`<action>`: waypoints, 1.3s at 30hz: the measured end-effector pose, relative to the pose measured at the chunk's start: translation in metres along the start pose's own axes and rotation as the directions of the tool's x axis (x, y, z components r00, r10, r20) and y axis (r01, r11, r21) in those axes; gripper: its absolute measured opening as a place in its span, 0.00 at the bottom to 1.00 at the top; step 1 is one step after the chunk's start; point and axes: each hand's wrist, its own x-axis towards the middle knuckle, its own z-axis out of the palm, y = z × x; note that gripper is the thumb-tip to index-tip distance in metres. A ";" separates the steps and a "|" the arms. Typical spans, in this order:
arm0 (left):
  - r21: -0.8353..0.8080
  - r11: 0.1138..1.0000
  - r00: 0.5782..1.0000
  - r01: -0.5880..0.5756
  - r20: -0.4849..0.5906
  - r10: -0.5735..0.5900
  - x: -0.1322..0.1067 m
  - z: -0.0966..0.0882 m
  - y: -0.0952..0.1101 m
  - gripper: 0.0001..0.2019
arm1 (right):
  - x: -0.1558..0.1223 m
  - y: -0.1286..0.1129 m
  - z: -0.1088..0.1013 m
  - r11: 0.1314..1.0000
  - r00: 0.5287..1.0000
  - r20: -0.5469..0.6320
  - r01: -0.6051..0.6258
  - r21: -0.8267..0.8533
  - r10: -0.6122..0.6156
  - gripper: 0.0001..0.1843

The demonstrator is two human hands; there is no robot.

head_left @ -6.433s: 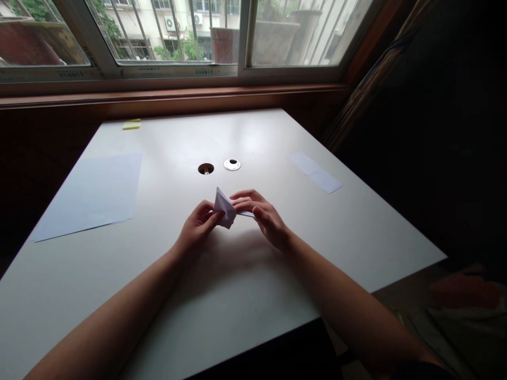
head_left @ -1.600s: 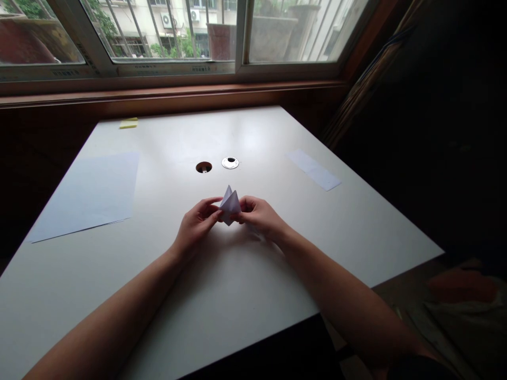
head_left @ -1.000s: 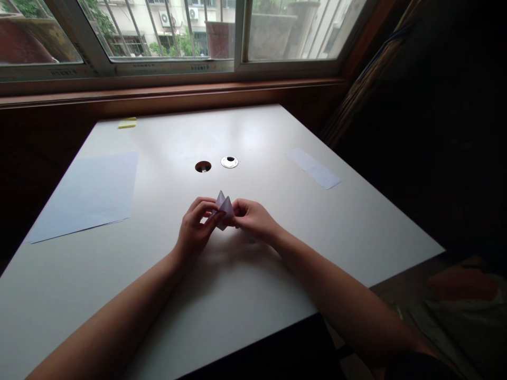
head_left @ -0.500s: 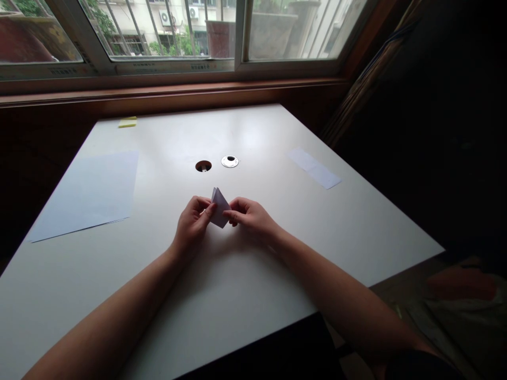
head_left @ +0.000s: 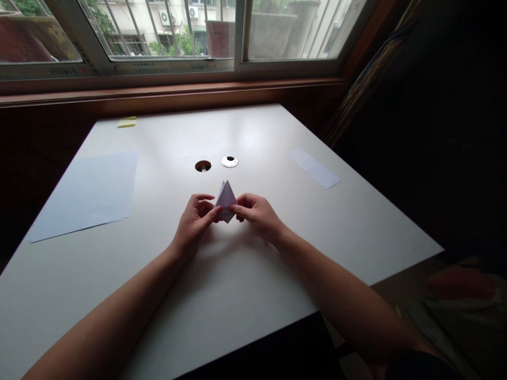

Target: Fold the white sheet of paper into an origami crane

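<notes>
A small folded white paper piece (head_left: pixel 226 197), pointed at the top, stands just above the white table (head_left: pixel 237 274) near its middle. My left hand (head_left: pixel 194 221) pinches its left lower edge with thumb and fingers. My right hand (head_left: pixel 257 214) pinches its right lower edge. Both hands meet under the point of the paper, and its lower part is hidden by my fingers.
Sheets of white paper (head_left: pixel 85 192) lie at the left of the table. A narrow paper strip (head_left: pixel 313 168) lies at the right. A yellow sticky pad (head_left: pixel 127 122) sits at the far left corner. A cable hole (head_left: pixel 203 166) and its round cap (head_left: pixel 229 161) lie beyond my hands.
The folded paper has turned in my fingers and its point now stands upright between both hands. My hands stayed in the same spot, fingers shifting on the paper.
</notes>
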 end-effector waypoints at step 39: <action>0.100 0.993 0.977 0.065 0.197 -0.084 0.002 -0.003 0.004 0.21 | 0.003 0.003 -0.007 0.992 0.997 0.058 -0.060 0.111 0.054 0.21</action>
